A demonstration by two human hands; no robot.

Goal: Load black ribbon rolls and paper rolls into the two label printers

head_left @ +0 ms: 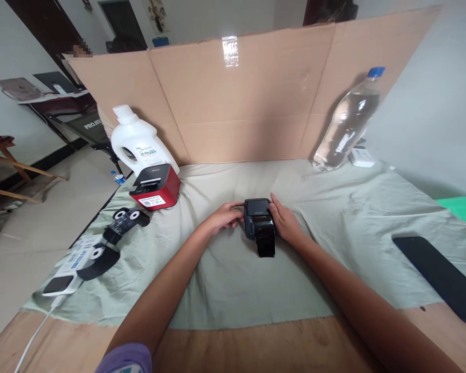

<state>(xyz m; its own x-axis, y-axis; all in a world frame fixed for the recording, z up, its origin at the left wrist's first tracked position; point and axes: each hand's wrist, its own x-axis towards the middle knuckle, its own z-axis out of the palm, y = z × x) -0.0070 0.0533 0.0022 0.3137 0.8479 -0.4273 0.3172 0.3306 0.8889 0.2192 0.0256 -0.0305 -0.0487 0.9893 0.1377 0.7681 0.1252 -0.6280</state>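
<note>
I see my left hand (227, 215) and right hand (285, 220) closed in on the small black label printer (258, 217), one on each flank, fingers curled against its casing. The printer sits mid-counter on the pale green cloth (334, 233). How firmly the hands clamp it I cannot tell, since the thumbs and palms are turned away from me. A black flap (265, 244) sticks out of the printer's near face toward six o'clock. I cannot make out whether it is a lid or tape. Any writing on the printer's top is too small to read.

At ten o'clock stands a red and black printer (155, 186); its white sticker carries print I cannot read. Just behind it is a white jug (137, 140), its label also illegible. At eight to nine o'clock lie black label rolls (126, 220) and a white charger (57, 285) whose cable runs off the lower edge.

At two o'clock a clear water bottle (347, 122) with a blue cap leans against the cardboard screen (248, 103), half hiding a small white box (361, 155). At four o'clock a flat black slab (442, 277) is cut off by the right edge. Beyond the screen at eleven o'clock, a dark panel (93, 123) shows the letters "PROJE", the rest hidden. Bare wooden counter (256, 347) shows at six o'clock.
</note>
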